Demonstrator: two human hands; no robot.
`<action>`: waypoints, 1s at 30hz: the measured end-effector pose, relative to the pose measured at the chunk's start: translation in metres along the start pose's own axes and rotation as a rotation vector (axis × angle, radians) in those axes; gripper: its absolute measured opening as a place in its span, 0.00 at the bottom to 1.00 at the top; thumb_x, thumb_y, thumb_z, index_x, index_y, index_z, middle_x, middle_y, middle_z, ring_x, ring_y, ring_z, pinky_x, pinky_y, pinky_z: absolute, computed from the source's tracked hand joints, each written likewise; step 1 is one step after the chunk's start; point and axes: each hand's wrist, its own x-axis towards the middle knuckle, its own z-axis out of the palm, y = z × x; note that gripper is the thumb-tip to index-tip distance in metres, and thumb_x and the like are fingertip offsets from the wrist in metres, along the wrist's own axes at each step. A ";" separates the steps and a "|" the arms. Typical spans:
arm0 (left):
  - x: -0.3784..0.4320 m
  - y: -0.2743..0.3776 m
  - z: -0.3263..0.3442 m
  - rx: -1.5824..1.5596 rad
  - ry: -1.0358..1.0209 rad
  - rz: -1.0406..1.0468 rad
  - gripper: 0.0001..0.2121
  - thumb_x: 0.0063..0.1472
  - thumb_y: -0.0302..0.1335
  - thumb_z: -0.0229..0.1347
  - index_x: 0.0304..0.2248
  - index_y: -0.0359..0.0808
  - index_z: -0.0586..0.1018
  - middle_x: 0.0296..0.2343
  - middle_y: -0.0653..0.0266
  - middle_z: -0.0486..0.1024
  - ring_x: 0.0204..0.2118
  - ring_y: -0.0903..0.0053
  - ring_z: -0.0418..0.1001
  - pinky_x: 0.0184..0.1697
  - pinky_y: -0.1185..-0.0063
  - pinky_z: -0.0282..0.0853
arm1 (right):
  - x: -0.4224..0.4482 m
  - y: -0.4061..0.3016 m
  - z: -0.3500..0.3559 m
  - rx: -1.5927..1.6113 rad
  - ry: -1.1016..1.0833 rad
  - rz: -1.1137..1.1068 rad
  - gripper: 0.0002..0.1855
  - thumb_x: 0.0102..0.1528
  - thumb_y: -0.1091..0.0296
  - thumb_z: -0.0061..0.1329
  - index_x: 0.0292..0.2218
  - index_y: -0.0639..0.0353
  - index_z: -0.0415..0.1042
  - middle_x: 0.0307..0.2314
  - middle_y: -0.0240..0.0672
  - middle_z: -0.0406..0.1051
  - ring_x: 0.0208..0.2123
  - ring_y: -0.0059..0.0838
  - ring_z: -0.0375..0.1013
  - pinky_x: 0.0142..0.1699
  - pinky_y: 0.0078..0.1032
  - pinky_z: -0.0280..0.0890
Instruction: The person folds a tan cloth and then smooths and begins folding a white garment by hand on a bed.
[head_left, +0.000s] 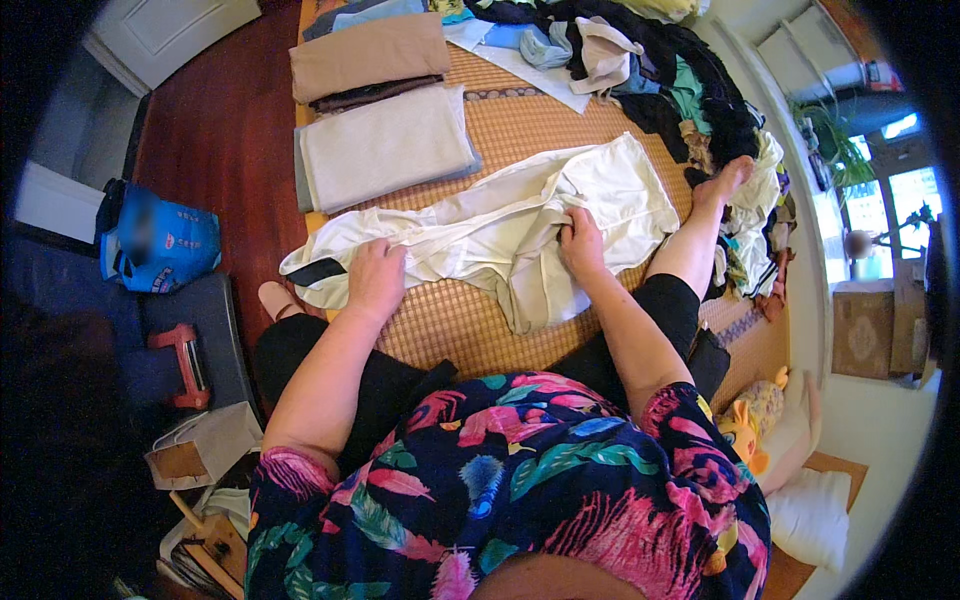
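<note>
A white garment (480, 217) with beige parts and a black patch at its left end lies spread and wrinkled on a woven mat (442, 322). My left hand (377, 276) rests on its left part, beside the black patch, fingers bent into the cloth; whether they pinch it is unclear. My right hand (582, 238) has its fingers closed on a beige fold near the middle right. Beyond the garment, at the upper left, sit a folded off-white cloth (382, 146) on a grey one and a folded tan cloth (371, 56) on a dark one.
A heap of mixed clothes (705, 90) runs along the mat's far and right sides. My bare foot (724, 180) lies against it. A plush toy (742, 435) is at the lower right. To the left, a blue bag (169, 240) and a red-framed object (186, 366) stand off the mat.
</note>
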 end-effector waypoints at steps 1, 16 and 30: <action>0.002 0.001 -0.005 0.004 -0.017 -0.024 0.09 0.51 0.27 0.52 0.33 0.38 0.77 0.34 0.57 0.70 0.41 0.63 0.66 0.41 0.68 0.64 | 0.000 0.001 0.000 0.007 0.004 0.010 0.11 0.48 0.77 0.43 0.36 0.61 0.66 0.31 0.49 0.68 0.34 0.50 0.69 0.40 0.37 0.64; 0.016 -0.027 -0.006 -0.258 0.044 -0.383 0.09 0.60 0.31 0.46 0.29 0.34 0.72 0.26 0.49 0.74 0.31 0.53 0.72 0.35 0.63 0.65 | 0.007 0.001 0.000 0.027 0.043 0.013 0.11 0.47 0.77 0.43 0.36 0.61 0.65 0.32 0.49 0.68 0.34 0.52 0.68 0.40 0.39 0.64; 0.020 -0.033 -0.003 -0.342 0.087 -0.510 0.10 0.61 0.34 0.45 0.32 0.35 0.72 0.27 0.48 0.75 0.32 0.51 0.72 0.36 0.63 0.66 | 0.032 -0.015 0.011 -0.019 -0.018 -0.077 0.09 0.48 0.76 0.42 0.35 0.60 0.65 0.32 0.48 0.68 0.34 0.52 0.68 0.39 0.39 0.65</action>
